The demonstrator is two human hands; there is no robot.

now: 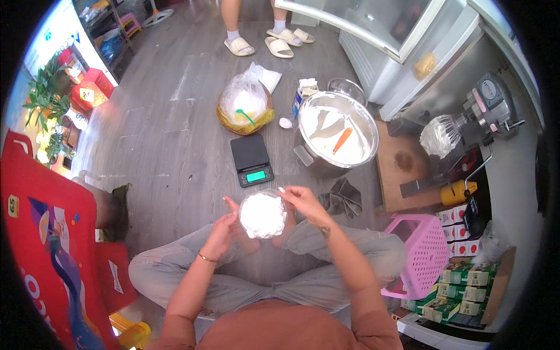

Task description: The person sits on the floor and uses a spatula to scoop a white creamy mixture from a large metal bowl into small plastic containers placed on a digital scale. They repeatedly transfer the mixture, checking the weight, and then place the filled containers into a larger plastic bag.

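Note:
Between my two hands is a round clear container [262, 215] heaped with white whipped cream. My left hand [222, 229] holds its left side, and the fingers of my right hand [302, 202] grip its upper right rim. Just beyond it, a black digital kitchen scale [250, 153] with a lit green display lies on the floor. A large metal mixing bowl [326, 165] of white cream stands to the right, with an orange spatula handle [342, 141] sticking out. Beside that bowl rests a small spoon or scoop [285, 123] of white stuff.
A basket [225, 124] with a plastic bag of white powder stands beyond the scale. At right are a stand mixer [485, 105] with a cream-covered whisk, a pink plastic stool [418, 258], and a dark cloth [343, 199]. Another person's feet [238, 43] stand near an open glass door [372, 22].

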